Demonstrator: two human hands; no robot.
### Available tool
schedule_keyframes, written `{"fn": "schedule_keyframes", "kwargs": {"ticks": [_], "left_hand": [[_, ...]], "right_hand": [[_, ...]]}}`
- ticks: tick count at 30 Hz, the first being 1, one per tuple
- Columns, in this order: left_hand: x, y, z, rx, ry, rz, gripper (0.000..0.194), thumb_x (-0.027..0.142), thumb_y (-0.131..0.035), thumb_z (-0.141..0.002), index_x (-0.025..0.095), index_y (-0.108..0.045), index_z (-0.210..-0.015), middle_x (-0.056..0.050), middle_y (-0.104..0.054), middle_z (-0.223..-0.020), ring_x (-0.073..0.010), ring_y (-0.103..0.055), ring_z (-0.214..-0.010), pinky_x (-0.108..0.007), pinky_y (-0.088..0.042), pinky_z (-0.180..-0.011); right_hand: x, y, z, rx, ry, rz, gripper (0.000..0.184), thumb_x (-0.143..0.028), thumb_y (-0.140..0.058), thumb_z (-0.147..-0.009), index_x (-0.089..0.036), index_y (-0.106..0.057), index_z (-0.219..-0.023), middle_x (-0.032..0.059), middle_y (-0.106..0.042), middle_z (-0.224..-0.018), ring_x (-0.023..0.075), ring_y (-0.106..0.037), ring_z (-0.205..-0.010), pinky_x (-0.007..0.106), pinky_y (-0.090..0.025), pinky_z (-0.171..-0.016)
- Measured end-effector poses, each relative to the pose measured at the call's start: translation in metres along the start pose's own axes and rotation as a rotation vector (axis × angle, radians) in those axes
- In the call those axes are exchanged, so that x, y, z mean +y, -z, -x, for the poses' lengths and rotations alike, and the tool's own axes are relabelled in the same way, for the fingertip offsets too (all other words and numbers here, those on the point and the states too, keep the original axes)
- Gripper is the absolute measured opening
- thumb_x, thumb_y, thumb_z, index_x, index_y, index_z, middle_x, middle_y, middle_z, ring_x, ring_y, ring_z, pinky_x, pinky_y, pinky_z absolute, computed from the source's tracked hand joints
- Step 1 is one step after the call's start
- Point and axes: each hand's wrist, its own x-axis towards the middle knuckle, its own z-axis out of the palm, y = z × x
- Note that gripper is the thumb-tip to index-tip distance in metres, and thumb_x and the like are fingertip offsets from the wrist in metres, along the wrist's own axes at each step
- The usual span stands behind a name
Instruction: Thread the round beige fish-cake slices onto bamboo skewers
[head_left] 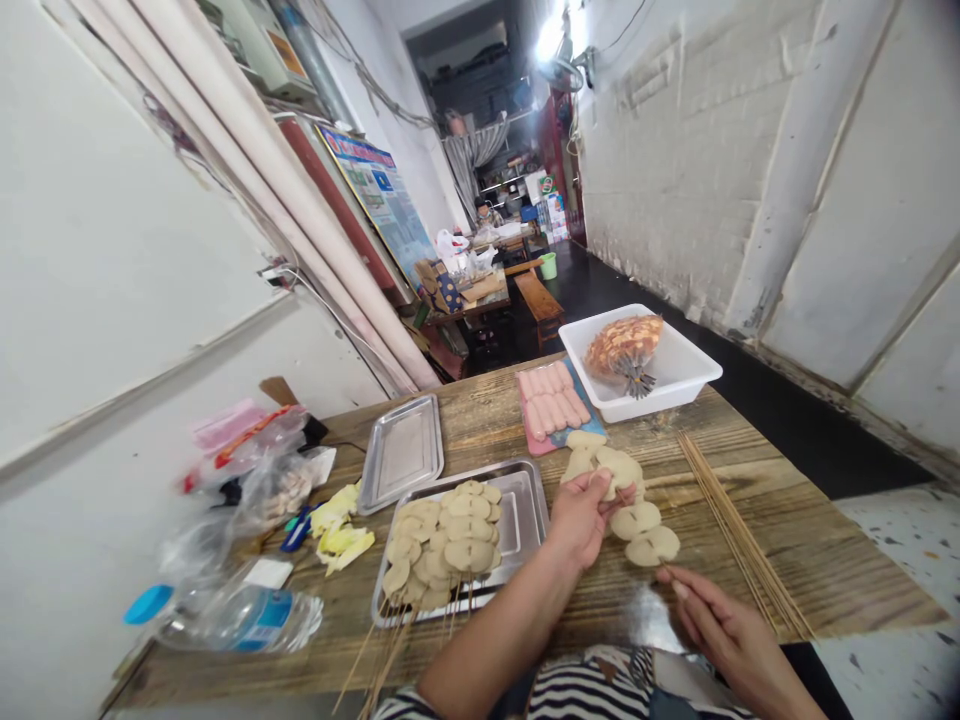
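My left hand (579, 516) pinches a pale round slice (616, 471) at the upper end of a skewer loaded with several such slices (643, 532). My right hand (716, 615) grips the lower end of that skewer near the table's front edge; the stick itself is mostly hidden. Loose slices (583, 442) lie just beyond my left hand. To the left, a metal tray (525, 505) holds several finished skewers (442, 540) whose sticks stick out over the edge.
A bundle of bare bamboo sticks (739, 530) lies on the right of the wooden table (795, 520). Farther back are a pack of sausages (553, 400), a white tub (679, 375) with skewered food, an empty tray (401, 452), plastic bags and a water bottle (240, 618).
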Motion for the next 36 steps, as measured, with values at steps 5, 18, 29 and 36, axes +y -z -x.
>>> {"fn": "schedule_keyframes", "kwargs": {"ticks": [5, 18, 29, 36], "left_hand": [[-0.001, -0.003, 0.002, -0.022, 0.012, -0.018, 0.029, 0.028, -0.069, -0.065, 0.008, -0.060, -0.084, -0.011, -0.066, -0.082, -0.0204, -0.064, -0.075, -0.031, -0.052, -0.069], [0.004, -0.001, -0.001, -0.027, -0.064, 0.020, 0.034, 0.030, -0.068, -0.066, 0.010, -0.063, -0.093, -0.011, -0.065, -0.091, -0.0176, -0.062, -0.075, -0.032, -0.050, -0.073], [0.000, -0.008, 0.001, -0.004, -0.053, -0.029, 0.033, 0.031, -0.072, -0.061, 0.007, -0.065, -0.082, -0.008, -0.065, -0.073, -0.0139, -0.060, -0.065, -0.028, -0.048, -0.069], [-0.002, -0.012, 0.006, -0.051, 0.024, -0.033, 0.033, 0.032, -0.072, -0.061, 0.008, -0.063, -0.082, -0.007, -0.063, -0.071, -0.0130, -0.059, -0.063, -0.027, -0.049, -0.065]], "right_hand": [[-0.010, 0.002, 0.001, -0.038, -0.007, 0.024, 0.051, -0.052, -0.048, -0.080, -0.015, -0.060, -0.112, 0.0005, -0.056, -0.057, 0.0137, -0.049, -0.054, 0.021, -0.042, -0.051], [-0.013, 0.001, 0.001, -0.040, 0.044, 0.074, 0.048, -0.049, -0.048, -0.081, -0.015, -0.060, -0.113, -0.0005, -0.056, -0.056, 0.0133, -0.049, -0.053, 0.021, -0.042, -0.051], [-0.015, 0.001, 0.001, -0.009, 0.017, 0.107, 0.049, -0.051, -0.048, -0.080, -0.017, -0.062, -0.111, 0.0001, -0.055, -0.055, 0.0171, -0.054, -0.059, 0.023, -0.044, -0.054], [-0.027, 0.004, 0.001, 0.005, 0.043, 0.144, 0.047, -0.050, -0.049, -0.080, -0.016, -0.063, -0.109, 0.0018, -0.060, -0.061, 0.0149, -0.051, -0.055, 0.022, -0.043, -0.051]]}}
